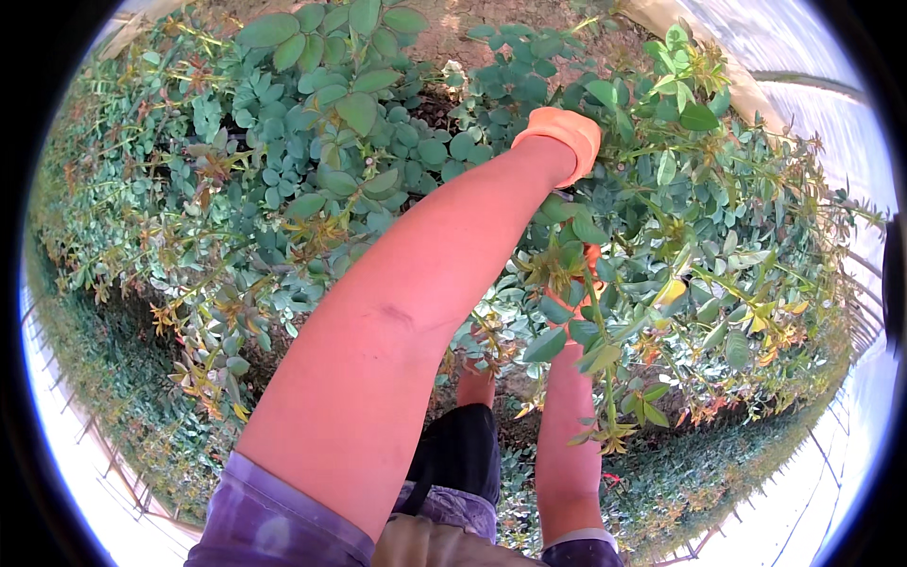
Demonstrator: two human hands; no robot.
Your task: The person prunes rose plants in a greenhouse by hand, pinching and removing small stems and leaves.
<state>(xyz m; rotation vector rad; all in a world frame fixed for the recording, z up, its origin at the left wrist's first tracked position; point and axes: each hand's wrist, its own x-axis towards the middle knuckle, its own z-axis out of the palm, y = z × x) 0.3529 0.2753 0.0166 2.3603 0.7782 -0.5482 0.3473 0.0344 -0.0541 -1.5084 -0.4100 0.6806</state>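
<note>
Left hand (570, 140) and right hand (576, 300), both in orange gloves (550, 117), reach into a leafy bush (545, 347) just right of centre; foliage hides the fingers, grip cannot be told. Brown soil (444, 42) shows beyond. Plant rows all round, pale plastic sheeting (817, 142) at the edges. Bush dense: rounded green leaves (588, 229), one yellowed leaf (670, 292).

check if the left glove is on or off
On: the orange left glove encircles the left wrist, with the bare forearm below it; its fingers cannot be seen.
</note>
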